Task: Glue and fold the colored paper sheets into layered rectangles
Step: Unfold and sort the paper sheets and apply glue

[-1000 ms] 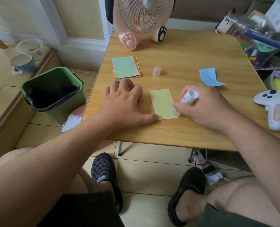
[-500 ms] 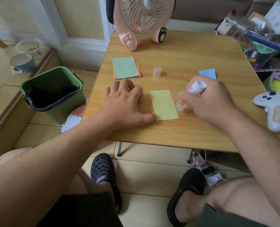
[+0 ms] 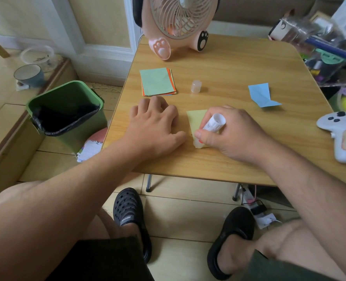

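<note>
A yellow-green paper rectangle (image 3: 195, 118) lies near the front of the wooden table (image 3: 239, 67). My right hand (image 3: 234, 132) grips a white glue stick (image 3: 213, 124), its tip down on the paper's near left corner. My left hand (image 3: 155, 126) rests flat on the table just left of the paper, fingers spread, thumb pointing at the paper's edge. The glue stick's clear cap (image 3: 196, 86) stands behind the paper. A stack of coloured sheets (image 3: 157, 81), green on top, lies at the back left. A folded blue paper (image 3: 261, 95) lies at the right.
A pink fan (image 3: 180, 23) stands at the table's back edge. A white game controller (image 3: 342, 132) lies at the right edge, with clutter behind it. A green bin (image 3: 64, 112) stands on the floor to the left. My feet in black sandals are under the table.
My right hand has swept the glue stick from the paper's right side across to its near left corner, now covering most of the sheet. The left hand stays put.
</note>
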